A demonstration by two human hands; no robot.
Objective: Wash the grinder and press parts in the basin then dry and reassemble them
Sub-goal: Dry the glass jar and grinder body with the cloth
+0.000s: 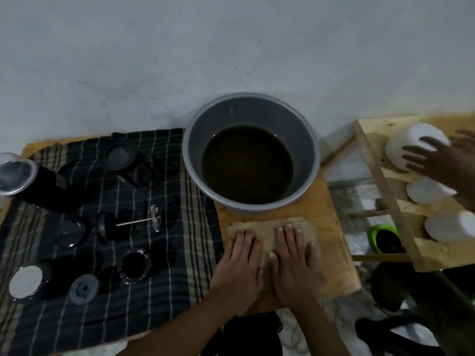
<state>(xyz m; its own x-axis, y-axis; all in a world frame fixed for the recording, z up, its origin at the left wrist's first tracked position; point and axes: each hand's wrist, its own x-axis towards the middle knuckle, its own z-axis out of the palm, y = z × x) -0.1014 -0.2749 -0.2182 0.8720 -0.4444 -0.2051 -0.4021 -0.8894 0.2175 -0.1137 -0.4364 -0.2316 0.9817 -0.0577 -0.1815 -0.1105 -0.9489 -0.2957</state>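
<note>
Both hands lie flat side by side on a tan cloth (pixel 304 227) at the near edge of the counter (pixel 336 253). The left hand (pixel 240 263) and right hand (pixel 293 260) each have a slack grip, fingers straight and pressing down, holding nothing. Just beyond them stands the grey basin (pixel 257 109), filled with dark water. To the left, on a striped cloth (pixel 180 253), lie the plunger (pixel 133 222), the grinder (pixel 38 186) and other dark parts. At far right another person's hand (pixel 442 160) touches a white cup (pixel 403 145).

Matt grey plastic basin (pixel 305 140), striped woven cloth (pixel 180 201), bare wooden board (pixel 334 240).
</note>
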